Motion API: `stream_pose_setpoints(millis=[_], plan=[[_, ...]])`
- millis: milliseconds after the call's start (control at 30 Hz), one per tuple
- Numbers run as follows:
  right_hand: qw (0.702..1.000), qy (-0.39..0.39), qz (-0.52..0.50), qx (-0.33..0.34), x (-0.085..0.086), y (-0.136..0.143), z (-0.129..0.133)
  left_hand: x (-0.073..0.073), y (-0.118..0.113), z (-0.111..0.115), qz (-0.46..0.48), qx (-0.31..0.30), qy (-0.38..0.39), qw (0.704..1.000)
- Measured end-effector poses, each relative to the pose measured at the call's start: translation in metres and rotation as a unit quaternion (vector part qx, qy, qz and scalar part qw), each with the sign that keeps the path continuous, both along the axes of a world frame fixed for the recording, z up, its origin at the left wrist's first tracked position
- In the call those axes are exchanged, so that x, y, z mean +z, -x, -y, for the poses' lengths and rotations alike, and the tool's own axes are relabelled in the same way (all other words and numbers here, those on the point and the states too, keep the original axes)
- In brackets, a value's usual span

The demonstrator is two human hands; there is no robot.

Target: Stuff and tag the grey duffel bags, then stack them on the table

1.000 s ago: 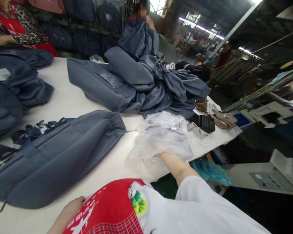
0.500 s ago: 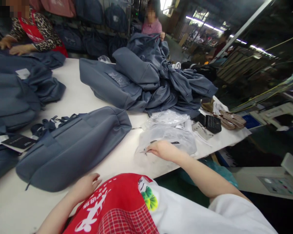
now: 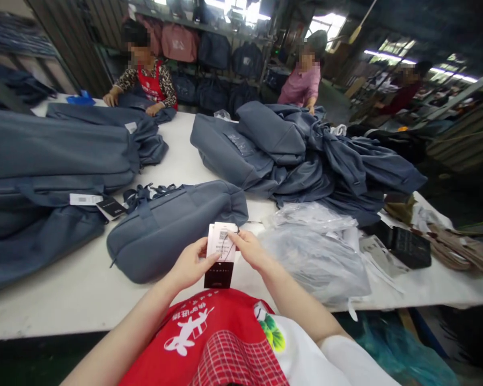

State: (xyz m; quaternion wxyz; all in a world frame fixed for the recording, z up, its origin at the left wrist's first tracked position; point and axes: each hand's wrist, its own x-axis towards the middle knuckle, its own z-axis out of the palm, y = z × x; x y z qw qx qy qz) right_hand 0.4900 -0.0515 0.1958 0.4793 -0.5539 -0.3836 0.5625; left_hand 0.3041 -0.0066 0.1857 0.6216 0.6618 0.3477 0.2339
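Observation:
A black-and-white hang tag (image 3: pixel 218 273) with a thin dark string is held up in front of my apron. My left hand (image 3: pixel 190 264) pinches its left edge, the thumb lying over the white part. From the right, my right hand (image 3: pixel 247 247) closes its fingers on the tag's upper corner and string. Just behind the tag lies a blue-grey bag (image 3: pixel 165 230) on its side, its straps bunched at the far left. Clear plastic bags (image 3: pixel 314 262) are piled to the right of my right hand.
More blue-grey bags (image 3: pixel 56 150) cover the white table (image 3: pixel 64 311) on the left, one with a tag (image 3: pixel 110 208). A heap of bags (image 3: pixel 273 145) fills the far side. Black tags (image 3: pixel 410 246) and brown pieces (image 3: pixel 454 249) lie at right. Two co-workers (image 3: pixel 153 86) (image 3: pixel 301 80) stand across the table.
My right hand has left the plastic bags and come to the middle. My left hand has risen from the table edge; both now hold the hang tag. The view has swung left.

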Motion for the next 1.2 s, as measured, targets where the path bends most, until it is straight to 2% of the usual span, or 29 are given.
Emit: stream_pose_setpoints(millis=[100,200,300,400,533,700,767,900,967,1033,1133,1200], plan=[[1.0,-0.004,0.027,0.016,-0.007,0.007,-0.005,-0.017,-0.001,0.002,0.003,0.049,0.056,0.997],[0.996,-0.011,0.083,0.028,-0.009,0.006,-0.008,-0.026,0.001,0.001,0.014,0.08,0.097,0.992],[0.99,-0.027,0.134,0.022,-0.007,0.001,-0.009,-0.024,0.004,-0.003,0.028,0.121,0.133,0.983],[0.986,-0.058,0.157,-0.013,-0.005,-0.002,-0.01,-0.016,0.005,-0.008,0.04,0.189,0.167,0.967],[0.995,-0.053,0.06,-0.053,-0.006,-0.002,-0.009,-0.01,0.006,-0.013,0.057,0.258,0.179,0.948],[0.991,-0.018,-0.046,-0.126,-0.011,-0.001,-0.01,-0.016,0.004,-0.012,0.058,0.256,0.176,0.949],[0.99,-0.007,-0.059,-0.125,-0.011,-0.002,-0.009,-0.019,0.004,-0.012,0.053,0.25,0.155,0.954],[0.992,0.027,-0.088,-0.081,-0.011,-0.002,-0.009,-0.023,0.003,-0.012,0.022,0.237,0.113,0.965],[0.998,0.017,-0.015,-0.064,-0.011,-0.001,-0.009,-0.024,0.002,-0.012,0.011,0.23,0.101,0.968],[0.988,-0.017,0.144,-0.045,-0.01,0.002,-0.009,-0.026,0.001,-0.011,0.006,0.209,0.083,0.974],[0.93,-0.04,0.365,-0.01,-0.011,0.009,-0.009,-0.03,0.0,-0.008,-0.015,0.168,0.034,0.985],[0.908,-0.036,0.417,-0.005,-0.015,0.014,-0.01,-0.03,-0.001,-0.006,-0.024,0.178,0.013,0.984]])
